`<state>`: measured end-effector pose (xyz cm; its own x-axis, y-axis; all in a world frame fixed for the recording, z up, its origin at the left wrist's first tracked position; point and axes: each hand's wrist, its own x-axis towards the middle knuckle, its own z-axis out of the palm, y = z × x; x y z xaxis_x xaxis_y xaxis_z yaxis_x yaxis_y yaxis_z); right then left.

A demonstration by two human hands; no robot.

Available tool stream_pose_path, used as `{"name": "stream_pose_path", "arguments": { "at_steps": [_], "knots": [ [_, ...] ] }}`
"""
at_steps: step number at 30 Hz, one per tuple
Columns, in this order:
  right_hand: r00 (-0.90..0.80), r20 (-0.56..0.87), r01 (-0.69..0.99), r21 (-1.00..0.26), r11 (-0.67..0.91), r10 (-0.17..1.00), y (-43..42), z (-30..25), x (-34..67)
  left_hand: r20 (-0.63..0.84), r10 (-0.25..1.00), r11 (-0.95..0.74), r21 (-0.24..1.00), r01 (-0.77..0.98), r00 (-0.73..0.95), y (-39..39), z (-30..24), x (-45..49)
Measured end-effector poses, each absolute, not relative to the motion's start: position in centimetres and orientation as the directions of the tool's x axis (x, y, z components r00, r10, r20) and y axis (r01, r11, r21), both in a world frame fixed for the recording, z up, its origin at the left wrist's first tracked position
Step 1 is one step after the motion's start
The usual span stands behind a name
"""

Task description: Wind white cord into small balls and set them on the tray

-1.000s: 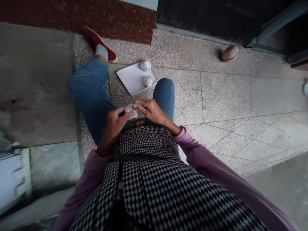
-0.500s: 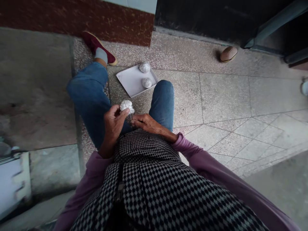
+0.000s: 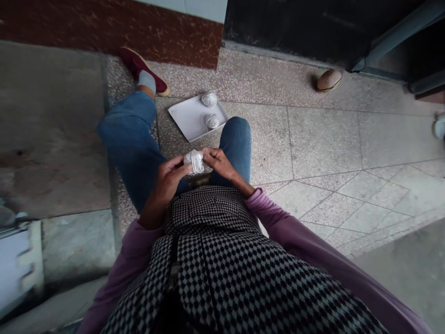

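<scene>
A small ball of shiny white string (image 3: 193, 161) is held up between my knees, in front of the checked garment. My left hand (image 3: 169, 178) grips it from the left, with the thumb in front and the fingers behind. At the ball's right edge, my right hand (image 3: 219, 163) is closed in a pinch on the white string; the strand itself is hard to see. Beyond my hands, a shallow white tray (image 3: 186, 116) lies on the floor. Two similar balls rest in it, a far string ball (image 3: 209, 99) and a nearer string ball (image 3: 212, 121).
My knees in blue jeans (image 3: 130, 134) flank the work. A dark red shoe (image 3: 142, 69) is beside the tray. A pinkish-brown rounded object (image 3: 328, 80) sits on the tiled floor (image 3: 323, 134) near a dark panel (image 3: 278, 28). A white object (image 3: 15, 269) stands at lower left.
My right hand has moved up from below the ball to its right edge. The ball and my left hand have shifted slightly right and down, and the ball has turned.
</scene>
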<state>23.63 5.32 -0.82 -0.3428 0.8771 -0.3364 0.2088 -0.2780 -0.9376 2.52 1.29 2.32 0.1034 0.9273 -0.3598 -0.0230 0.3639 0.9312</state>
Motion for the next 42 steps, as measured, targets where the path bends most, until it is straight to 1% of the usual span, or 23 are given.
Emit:
{"name": "stream_pose_path", "arguments": {
  "at_steps": [2, 3, 6, 8, 10, 13, 15, 17, 19, 22, 25, 27, 29, 31, 33, 34, 37, 39, 42],
  "knots": [
    [-0.412, -0.365, 0.215, -0.929, -0.300, 0.835, 3.7, -1.3, 22.7, -0.338, 0.941, 0.338, 0.941, -0.025, 0.012, 1.6, 1.8, 2.6],
    [-0.460, -0.367, 0.219, -0.929, -0.297, 0.808, 3.0, -1.3, 22.3, -0.319, 0.947, 0.319, 0.948, 0.003, -0.026, 1.7, 1.5, 2.5],
    [-0.585, -0.320, 0.236, -0.946, -0.221, 0.745, 1.4, -0.4, 22.1, -0.249, 0.963, 0.263, 0.950, 0.167, -0.100, 1.9, 0.9, 2.2],
    [-0.619, -0.285, 0.244, -0.955, -0.166, 0.732, 1.1, 0.7, 22.6, -0.200, 0.970, 0.229, 0.942, 0.245, -0.138, 2.0, 0.6, 2.0],
    [-0.617, -0.258, 0.236, -0.962, -0.138, 0.743, 1.3, 1.9, 23.5, -0.187, 0.973, 0.217, 0.939, 0.266, -0.134, 2.0, 0.5, 2.0],
    [-0.554, -0.213, 0.216, -0.970, -0.108, 0.805, 2.9, 3.2, 24.9, -0.245, 0.969, 0.245, 0.941, 0.235, -0.028, 1.9, 1.0, 2.2],
    [-0.468, -0.195, 0.217, -0.971, -0.102, 0.862, 4.5, 3.4, 25.6, -0.298, 0.952, 0.278, 0.939, 0.201, 0.073, 1.7, 1.7, 2.4],
    [-0.377, -0.218, 0.225, -0.964, -0.140, 0.900, 6.0, 2.9, 25.9, -0.351, 0.924, 0.332, 0.934, 0.135, 0.153, 1.4, 2.3, 2.4],
    [-0.315, -0.273, 0.220, -0.953, -0.210, 0.909, 6.9, 1.8, 25.6, -0.381, 0.907, 0.380, 0.924, 0.042, 0.180, 1.3, 2.6, 2.5],
    [-0.288, -0.347, 0.185, -0.935, -0.304, 0.892, 6.4, -0.3, 24.1, -0.389, 0.914, 0.399, 0.914, -0.074, 0.116, 1.6, 2.1, 2.6],
    [-0.364, -0.353, 0.172, -0.935, -0.311, 0.862, 4.5, -1.7, 22.4, -0.375, 0.927, 0.372, 0.919, -0.129, 0.004, 2.5, 1.2, 2.7],
    [-0.465, -0.309, 0.181, -0.951, -0.253, 0.830, 3.3, -1.7, 21.9, -0.322, 0.943, 0.314, 0.945, -0.092, -0.084, 3.3, 0.8, 2.4],
    [-0.565, -0.249, 0.175, -0.968, -0.180, 0.786, 2.6, -0.8, 22.1, -0.254, 0.959, 0.258, 0.966, 0.012, -0.126, 4.0, 0.7, 1.9],
    [-0.615, -0.200, 0.165, -0.979, -0.123, 0.763, 2.8, 0.5, 22.8, -0.216, 0.971, 0.228, 0.966, 0.120, -0.103, 4.4, 0.8, 1.5],
    [-0.586, -0.173, 0.177, -0.981, -0.083, 0.792, 3.8, 1.9, 23.8, -0.221, 0.975, 0.223, 0.959, 0.173, -0.036, 4.6, 1.1, 1.3],
    [-0.542, -0.171, 0.194, -0.978, -0.075, 0.823, 4.5, 2.5, 24.3, -0.231, 0.973, 0.226, 0.957, 0.182, 0.006, 4.5, 1.3, 1.4],
    [-0.374, -0.199, 0.237, -0.965, -0.114, 0.906, 6.7, 3.6, 25.2, -0.261, 0.952, 0.232, 0.956, 0.182, 0.158, 4.5, 2.1, 1.7],
    [-0.297, -0.215, 0.208, -0.965, -0.157, 0.930, 7.5, 3.7, 25.4, -0.271, 0.935, 0.237, 0.957, 0.166, 0.230, 4.7, 2.7, 2.0],
    [-0.240, -0.212, 0.130, -0.974, -0.185, 0.947, 7.5, 3.2, 25.3, -0.295, 0.914, 0.271, 0.955, 0.121, 0.278, 5.1, 3.5, 1.9]
  ]
}}
